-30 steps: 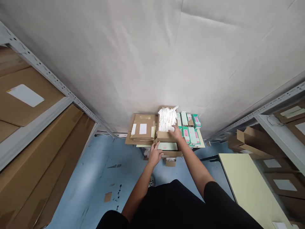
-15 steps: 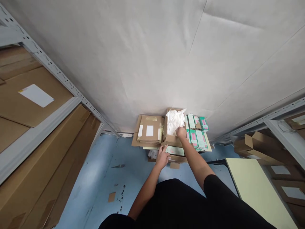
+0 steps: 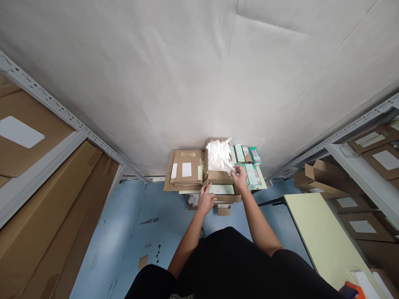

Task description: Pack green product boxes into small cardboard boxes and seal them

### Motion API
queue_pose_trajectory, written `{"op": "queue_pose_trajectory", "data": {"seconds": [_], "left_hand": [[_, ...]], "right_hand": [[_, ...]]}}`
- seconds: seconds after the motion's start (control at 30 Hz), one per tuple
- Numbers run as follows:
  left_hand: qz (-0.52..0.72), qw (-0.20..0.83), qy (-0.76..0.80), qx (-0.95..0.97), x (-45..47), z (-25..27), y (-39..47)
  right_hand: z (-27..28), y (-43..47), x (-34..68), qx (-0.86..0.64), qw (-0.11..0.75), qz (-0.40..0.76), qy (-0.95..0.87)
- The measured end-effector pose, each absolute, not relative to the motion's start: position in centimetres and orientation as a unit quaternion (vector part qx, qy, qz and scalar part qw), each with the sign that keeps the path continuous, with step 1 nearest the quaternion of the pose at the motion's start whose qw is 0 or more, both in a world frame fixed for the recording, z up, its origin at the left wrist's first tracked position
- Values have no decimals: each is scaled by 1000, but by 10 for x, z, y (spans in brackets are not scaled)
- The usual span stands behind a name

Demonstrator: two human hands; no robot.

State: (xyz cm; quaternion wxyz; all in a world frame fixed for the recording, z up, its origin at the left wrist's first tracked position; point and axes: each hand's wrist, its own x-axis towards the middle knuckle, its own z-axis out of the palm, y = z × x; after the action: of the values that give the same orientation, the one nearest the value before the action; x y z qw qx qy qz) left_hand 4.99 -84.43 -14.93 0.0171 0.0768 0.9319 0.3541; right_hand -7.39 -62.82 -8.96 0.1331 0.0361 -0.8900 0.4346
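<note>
- Our right hand point(image 3: 240, 178) is gripping a slim white packet point(image 3: 229, 165), its fingers pinching one end above the near right corner of an open brown cardboard carton point(image 3: 218, 177).
- Our left hand point(image 3: 205, 201) is resting at the left side of a shallower open brown box point(image 3: 227, 199) along the bench's point(image 3: 263, 182) front edge; we cannot tell whether its fingers are gripping.
- We are risking a dropped packet, since the hold is looking light and only at one end.
- Neighbouring packets could be spilling over the rim too, because they are lying loose and heaped.
- The shallower box could be tipping if we are pressing its outer side.
- The carton is holding many white packets; the shallower box is holding a pale green oblong box point(image 3: 222, 189).
- Green-and-pink boxes point(image 3: 251, 174) are standing toward the bench's right edge, flattened brown cardboard point(image 3: 187, 160) lying toward its left.
</note>
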Motion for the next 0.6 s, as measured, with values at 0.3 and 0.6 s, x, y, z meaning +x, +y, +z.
{"op": "queue_pose_trajectory", "data": {"seconds": [0.3, 0.6], "left_hand": [[330, -8, 939, 98, 64, -122, -794], [302, -10, 938, 167, 57, -115, -680]], "right_hand": [[-86, -542, -2, 160, 56, 417, -893], [-65, -402, 38, 48, 181, 402, -896]]}}
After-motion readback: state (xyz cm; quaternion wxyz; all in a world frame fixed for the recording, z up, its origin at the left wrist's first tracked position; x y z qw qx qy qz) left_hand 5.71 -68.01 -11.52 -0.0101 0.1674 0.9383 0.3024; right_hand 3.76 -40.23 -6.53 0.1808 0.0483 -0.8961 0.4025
